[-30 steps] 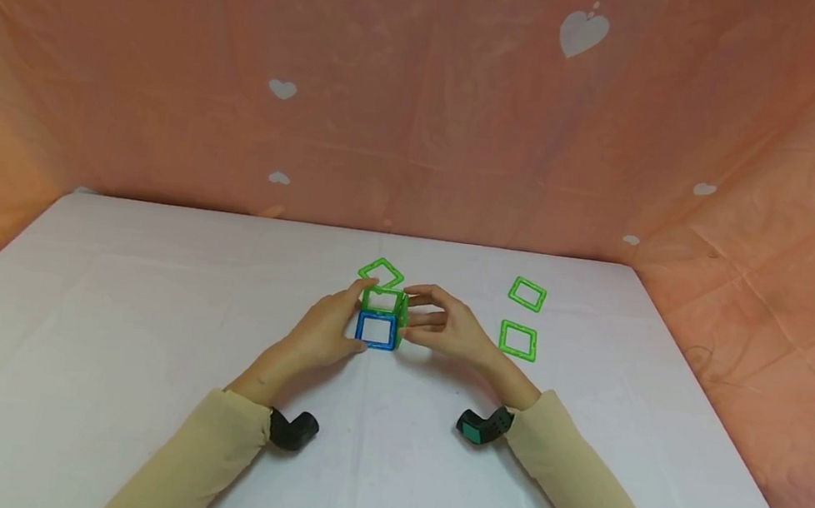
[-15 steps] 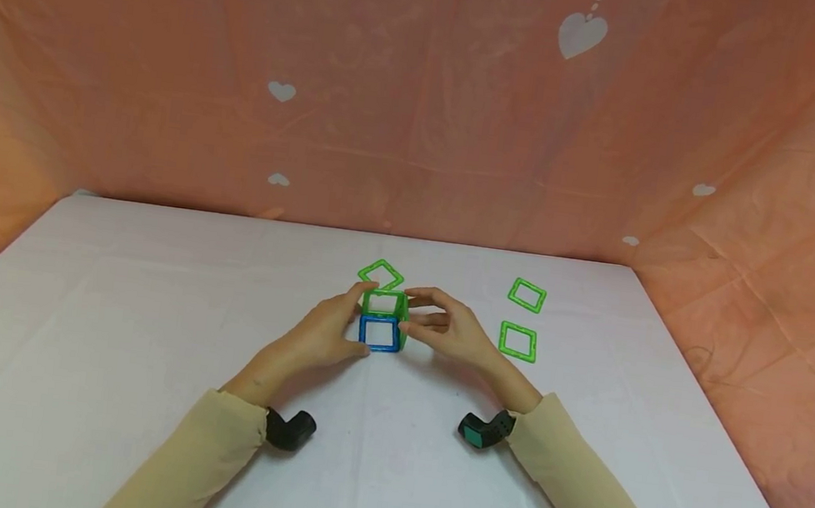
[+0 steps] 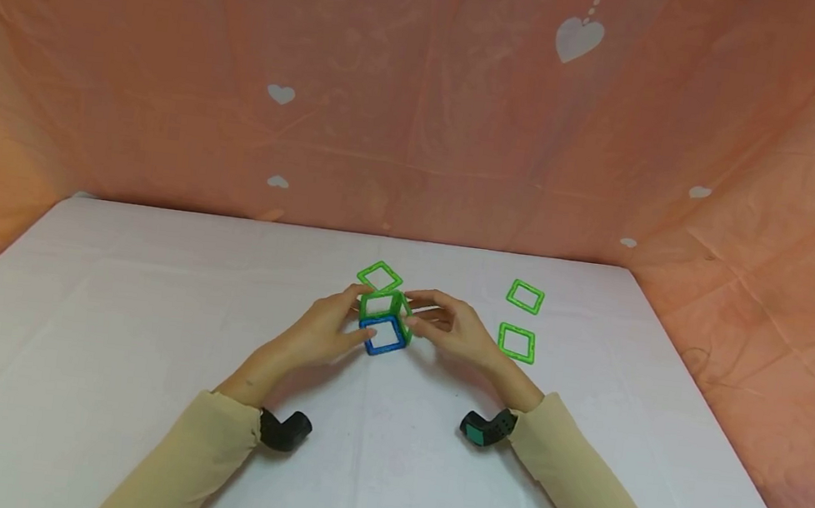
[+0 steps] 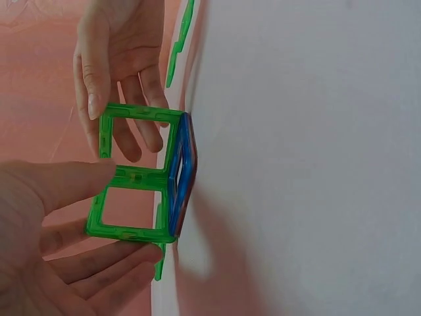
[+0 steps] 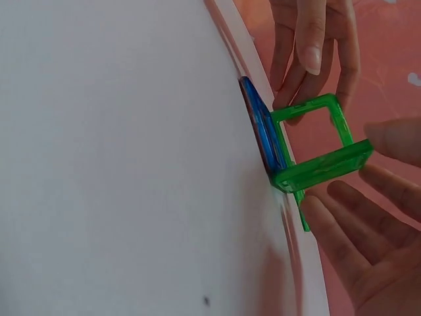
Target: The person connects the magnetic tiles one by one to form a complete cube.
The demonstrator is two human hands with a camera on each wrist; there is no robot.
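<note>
A blue square magnetic tile [image 3: 385, 350] lies on the table with two green square magnetic tiles joined along its edges. One green tile [image 3: 362, 305] stands at the back, the other [image 4: 141, 110] stands on the right, and they meet at a corner. My right hand [image 3: 454, 326] pinches the right-hand green tile, thumb against its upper corner and fingers on its outer side. On the left, my left hand [image 3: 315, 332] rests with loose fingers at the back green tile's left edge. Its thumb hovers over the blue tile's left side in the head view.
A green square tile [image 3: 362, 271] lies flat just behind the structure. Two more green square tiles [image 3: 542, 299] [image 3: 514, 359] lie flat to the right. Orange cloth [image 3: 424, 105] hangs behind the white table [image 3: 143, 324].
The joined tiles have turned counterclockwise and shifted slightly right. My left thumb has come off the blue tile's front corner and moved up over its side. My right hand has barely moved.
</note>
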